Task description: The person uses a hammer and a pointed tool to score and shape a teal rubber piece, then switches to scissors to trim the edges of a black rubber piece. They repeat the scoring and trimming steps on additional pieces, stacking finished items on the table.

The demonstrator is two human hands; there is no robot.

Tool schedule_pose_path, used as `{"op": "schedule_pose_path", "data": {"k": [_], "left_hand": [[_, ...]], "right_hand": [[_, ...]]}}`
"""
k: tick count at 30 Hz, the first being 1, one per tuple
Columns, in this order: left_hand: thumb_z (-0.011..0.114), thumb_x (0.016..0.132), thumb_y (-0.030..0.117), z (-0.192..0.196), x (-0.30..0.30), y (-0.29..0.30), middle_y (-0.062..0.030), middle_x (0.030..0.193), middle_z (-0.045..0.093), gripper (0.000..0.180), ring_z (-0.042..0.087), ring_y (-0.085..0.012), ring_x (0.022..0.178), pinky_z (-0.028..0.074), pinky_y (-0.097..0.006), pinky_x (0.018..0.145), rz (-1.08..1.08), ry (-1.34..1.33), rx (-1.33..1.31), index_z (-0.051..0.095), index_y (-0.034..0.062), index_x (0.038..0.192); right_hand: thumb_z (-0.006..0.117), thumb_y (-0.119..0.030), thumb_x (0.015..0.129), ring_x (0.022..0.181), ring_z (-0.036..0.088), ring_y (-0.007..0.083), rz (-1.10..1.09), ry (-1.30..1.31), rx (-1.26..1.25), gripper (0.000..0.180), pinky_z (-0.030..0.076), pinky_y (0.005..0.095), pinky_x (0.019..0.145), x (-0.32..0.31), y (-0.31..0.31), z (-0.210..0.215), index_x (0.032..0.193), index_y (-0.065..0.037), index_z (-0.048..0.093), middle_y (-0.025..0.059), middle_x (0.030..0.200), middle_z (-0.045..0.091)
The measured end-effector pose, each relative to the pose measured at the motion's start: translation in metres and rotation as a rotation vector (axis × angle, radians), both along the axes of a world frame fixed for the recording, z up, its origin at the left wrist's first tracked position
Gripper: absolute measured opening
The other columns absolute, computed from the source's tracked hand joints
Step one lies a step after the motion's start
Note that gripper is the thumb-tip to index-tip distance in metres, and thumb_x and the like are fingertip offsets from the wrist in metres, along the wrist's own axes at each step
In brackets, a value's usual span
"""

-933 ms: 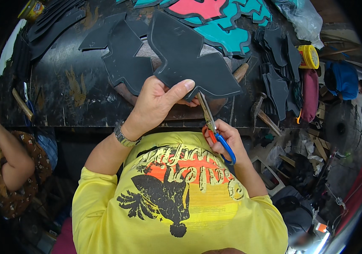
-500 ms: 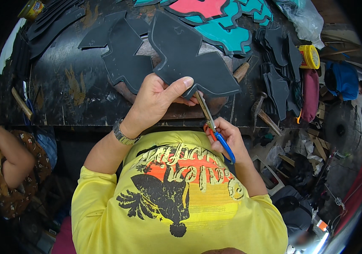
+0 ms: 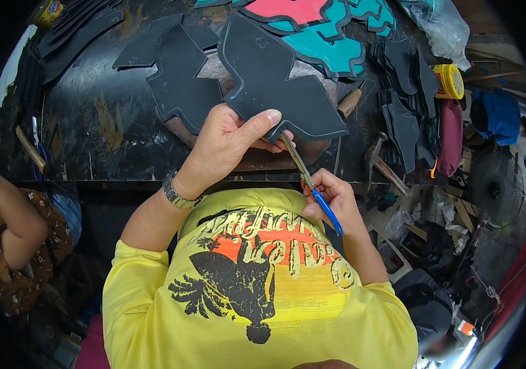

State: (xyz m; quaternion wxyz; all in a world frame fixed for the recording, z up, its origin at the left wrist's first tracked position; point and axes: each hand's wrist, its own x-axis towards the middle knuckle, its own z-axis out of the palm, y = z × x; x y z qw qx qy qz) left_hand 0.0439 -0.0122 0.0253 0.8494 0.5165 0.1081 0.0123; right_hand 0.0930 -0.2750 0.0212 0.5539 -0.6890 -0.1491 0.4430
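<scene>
My left hand (image 3: 232, 136) pinches the near edge of a black cut-out sheet piece (image 3: 269, 71), thumb on top and fingers beneath. A pale line runs along the piece's outline. In my right hand (image 3: 332, 198) is a pair of scissors (image 3: 324, 206) with blue handles, its blades pointing up and left to the edge beside my left fingertips. Whether the blade tips touch the piece I cannot tell. A second black piece (image 3: 180, 80) of similar shape lies to the left, partly under the held one.
Teal pieces (image 3: 327, 49) and a coral-red piece (image 3: 287, 9) lie at the back. Black pieces (image 3: 403, 126) are stacked at right, near a hammer (image 3: 389, 169) and a yellow tub (image 3: 449, 82). At far left, another person's arm (image 3: 13, 215) reaches toward the table (image 3: 78, 141).
The scissor handles have come closer together in my right hand. The held piece has shifted very slightly; my left hand keeps its grip.
</scene>
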Motion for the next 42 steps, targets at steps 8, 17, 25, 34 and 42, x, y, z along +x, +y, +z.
{"op": "schedule_pose_path", "data": {"k": [8, 17, 25, 34, 42], "left_hand": [[0.061, 0.105, 0.02, -0.003, 0.0, 0.006, -0.0126, 0.098, 0.075, 0.03, 0.075, -0.0184, 0.091, 0.064, -0.03, 0.074, -0.064, 0.016, -0.112, 0.07, -0.0081, 0.11], [0.057, 0.107, 0.02, -0.002, 0.0, 0.003, -0.0174, 0.093, 0.076, 0.031, 0.077, -0.027, 0.087, 0.064, -0.033, 0.073, -0.031, 0.084, -0.05, 0.07, -0.0077, 0.105], [0.054, 0.108, 0.021, 0.001, -0.003, 0.014, -0.0179, 0.094, 0.075, 0.032, 0.077, -0.0264, 0.085, 0.064, -0.035, 0.074, 0.103, 0.057, -0.086, 0.07, -0.0074, 0.108], [0.054, 0.108, 0.024, 0.005, -0.017, 0.0, -0.0167, 0.096, 0.075, 0.033, 0.076, -0.025, 0.085, 0.063, -0.033, 0.073, -0.04, 0.079, -0.017, 0.069, -0.0059, 0.113], [0.05, 0.109, 0.023, 0.014, -0.03, 0.005, -0.0164, 0.094, 0.074, 0.033, 0.076, -0.0251, 0.082, 0.063, -0.036, 0.071, -0.035, 0.115, -0.143, 0.069, -0.0045, 0.109]], "right_hand": [[0.094, -0.017, 0.076, 0.069, 0.043, 0.0002, 0.004, 0.055, 0.028, 0.039, 0.037, 0.0184, 0.062, 0.002, 0.001, 0.001, 0.097, -0.006, 0.062, -0.0087, 0.077, 0.051], [0.099, -0.029, 0.068, 0.071, 0.046, 0.0021, 0.05, -0.081, -0.127, 0.052, 0.038, 0.0197, 0.063, 0.005, 0.001, 0.008, 0.097, -0.006, 0.063, -0.0063, 0.081, 0.054], [0.1, -0.035, 0.062, 0.076, 0.048, 0.0037, 0.023, -0.484, -0.204, 0.062, 0.037, 0.0212, 0.067, 0.037, -0.003, 0.059, 0.102, -0.006, 0.063, -0.0056, 0.086, 0.054], [0.089, -0.05, 0.073, 0.074, 0.061, 0.022, -0.082, -1.162, -0.39, 0.064, 0.051, 0.0346, 0.071, 0.205, 0.064, 0.041, 0.104, 0.002, 0.067, 0.0146, 0.081, 0.065], [0.083, -0.026, 0.079, 0.115, 0.066, 0.0387, -0.06, -1.292, -0.495, 0.057, 0.051, 0.0451, 0.101, 0.231, 0.124, 0.008, 0.129, -0.005, 0.065, 0.0202, 0.124, 0.067]]}}
